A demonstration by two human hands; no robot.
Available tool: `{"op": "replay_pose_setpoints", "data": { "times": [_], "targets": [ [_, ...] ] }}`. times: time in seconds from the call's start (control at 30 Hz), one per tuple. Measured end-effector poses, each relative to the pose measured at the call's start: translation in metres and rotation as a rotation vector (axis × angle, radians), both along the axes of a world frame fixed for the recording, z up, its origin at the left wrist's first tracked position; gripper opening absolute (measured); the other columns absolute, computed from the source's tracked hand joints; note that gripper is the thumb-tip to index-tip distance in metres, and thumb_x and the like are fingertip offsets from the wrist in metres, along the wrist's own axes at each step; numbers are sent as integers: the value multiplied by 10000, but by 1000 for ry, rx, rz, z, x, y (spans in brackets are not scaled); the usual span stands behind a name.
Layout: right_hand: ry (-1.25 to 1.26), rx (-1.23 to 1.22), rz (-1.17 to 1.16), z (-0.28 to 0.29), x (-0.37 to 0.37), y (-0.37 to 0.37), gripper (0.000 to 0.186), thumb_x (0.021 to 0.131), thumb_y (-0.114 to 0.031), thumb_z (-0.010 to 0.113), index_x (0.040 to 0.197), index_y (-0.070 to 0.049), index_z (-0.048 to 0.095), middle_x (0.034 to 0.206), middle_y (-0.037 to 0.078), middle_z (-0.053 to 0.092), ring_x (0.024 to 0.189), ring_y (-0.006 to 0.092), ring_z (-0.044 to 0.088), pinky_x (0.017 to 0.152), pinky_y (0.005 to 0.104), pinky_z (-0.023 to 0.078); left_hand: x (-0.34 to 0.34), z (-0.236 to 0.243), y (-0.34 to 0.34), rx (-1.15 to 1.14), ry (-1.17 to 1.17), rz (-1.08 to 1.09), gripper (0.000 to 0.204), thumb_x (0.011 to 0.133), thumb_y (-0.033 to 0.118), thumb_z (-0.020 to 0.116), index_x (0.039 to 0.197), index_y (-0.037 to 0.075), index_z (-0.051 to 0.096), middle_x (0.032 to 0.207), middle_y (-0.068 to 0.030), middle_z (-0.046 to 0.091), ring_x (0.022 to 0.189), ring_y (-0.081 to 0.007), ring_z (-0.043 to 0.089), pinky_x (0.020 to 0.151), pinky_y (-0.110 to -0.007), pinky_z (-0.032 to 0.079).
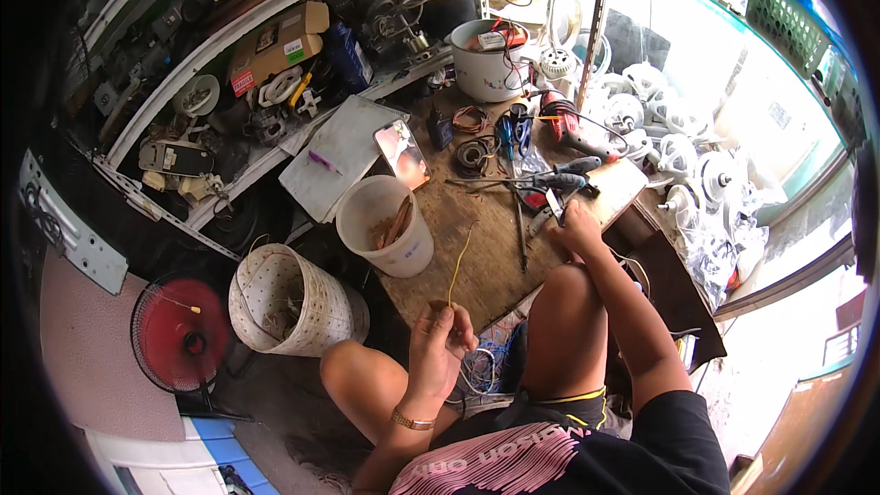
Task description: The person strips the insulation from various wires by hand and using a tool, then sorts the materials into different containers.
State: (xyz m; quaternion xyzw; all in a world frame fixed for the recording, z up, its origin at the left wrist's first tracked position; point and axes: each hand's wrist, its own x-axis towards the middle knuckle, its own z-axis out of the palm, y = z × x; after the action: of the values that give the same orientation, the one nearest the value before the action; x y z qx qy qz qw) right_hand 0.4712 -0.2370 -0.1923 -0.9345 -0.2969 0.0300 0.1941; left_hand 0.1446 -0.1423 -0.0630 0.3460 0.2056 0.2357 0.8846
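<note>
My left hand, above my lap, pinches a thin yellow wire between thumb and fingertips. The wire's free end sticks up in front of the wooden tabletop. Over the table's right part, my right hand is closed on a small flat silvery tool; its exact kind is hard to make out. Just beyond that hand lie dark-handled pliers and a long thin screwdriver-like rod. A white bucket with copper-coloured scraps inside stands at the table's left edge.
A perforated white bin and a red fan stand on the left. Farther back are a phone, wire coils, a white pot and a red drill. White motor parts pile up at right.
</note>
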Motion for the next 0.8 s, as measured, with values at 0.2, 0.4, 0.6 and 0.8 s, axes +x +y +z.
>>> {"op": "replay_pose_setpoints", "data": {
  "times": [0.2, 0.4, 0.6, 0.8],
  "targets": [
    [205, 341, -92, -7, 12, -11, 396, 760, -163, 708, 1075, -8, 524, 1034, 216, 573, 998, 383, 562, 823, 430, 447, -5, -5, 3, -91, -22, 61, 121, 932, 194, 587, 959, 80, 557, 762, 10, 541, 750, -114, 548, 647, -297, 490],
    [537, 898, 320, 120, -82, 18, 128, 942, -113, 506, 1013, -45, 587, 808, 22, 562, 685, 97, 533, 588, 253, 444, 2, -3, 21, -97, 42, 142, 129, 918, 192, 611, 967, 74, 595, 774, 20, 553, 695, -88, 538, 574, -260, 473],
    [982, 644, 580, 151, -183, 24, 226, 967, -168, 505, 1070, 18, 429, 825, 104, 598, 734, 150, 562, 656, 316, 481, 9, 5, 18, 76, 114, 156, 121, 917, 174, 610, 955, 61, 586, 741, 8, 553, 623, -68, 521, 502, -227, 446],
    [1037, 691, 689, 146, -188, 26, 213, 925, -76, 554, 1046, 17, 405, 836, 163, 636, 759, 174, 606, 651, 329, 480, 2, 1, 14, 179, 131, 122, 127, 927, 161, 595, 935, 35, 577, 727, -15, 566, 602, -66, 528, 494, -202, 438]
  ]
}}
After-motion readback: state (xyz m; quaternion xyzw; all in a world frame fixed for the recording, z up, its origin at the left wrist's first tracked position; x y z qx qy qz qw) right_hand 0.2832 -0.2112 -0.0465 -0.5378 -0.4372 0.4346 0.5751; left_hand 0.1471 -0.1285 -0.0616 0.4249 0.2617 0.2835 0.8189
